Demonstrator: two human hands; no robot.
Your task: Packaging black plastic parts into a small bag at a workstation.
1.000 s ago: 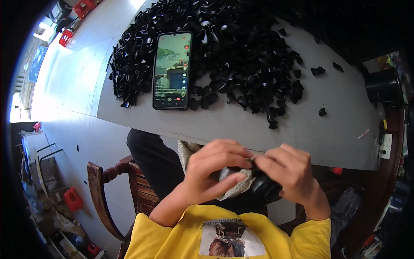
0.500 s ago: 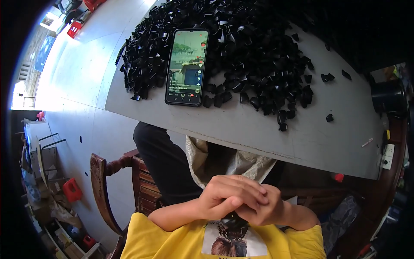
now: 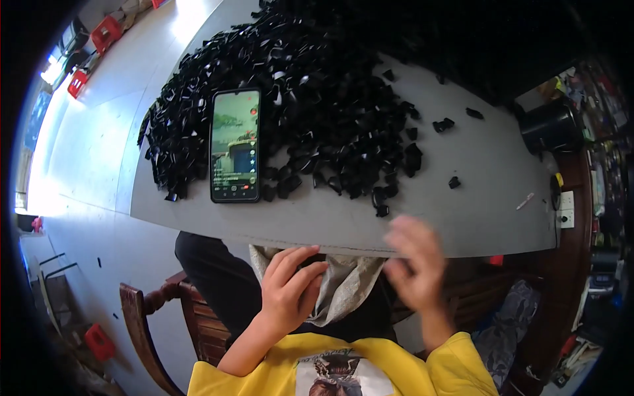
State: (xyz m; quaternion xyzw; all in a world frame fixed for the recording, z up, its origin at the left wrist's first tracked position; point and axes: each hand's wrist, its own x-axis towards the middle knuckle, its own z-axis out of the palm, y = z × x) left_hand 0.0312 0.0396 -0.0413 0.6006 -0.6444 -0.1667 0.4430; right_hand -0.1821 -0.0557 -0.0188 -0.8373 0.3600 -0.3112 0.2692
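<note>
My left hand (image 3: pixel 289 287) is over the mouth of a pale woven sack (image 3: pixel 350 290) in my lap, at the table's near edge. Its fingers are loosely bent and apart, and I see nothing held in them. My right hand (image 3: pixel 417 264) reaches over the edge on the right, blurred by motion, thumb and fingers spread with nothing visible between them. Beyond both hands, a large heap of small black plastic pieces (image 3: pixel 330 119) covers much of the grey table (image 3: pixel 462 218). A lit phone (image 3: pixel 236 145) lies face up against the heap's near left side.
Stray black pieces (image 3: pixel 454 182) lie right of the heap. A black cylindrical container (image 3: pixel 551 125) stands at the far right, above a white socket (image 3: pixel 566 210). A wooden chair (image 3: pixel 142 317) is at my left. Red plastic stools (image 3: pixel 105 34) stand far left.
My hands, closed together in front of my chest before, have come apart and moved forward to the table edge. The head view has shifted, so the table appears lower and farther left.
</note>
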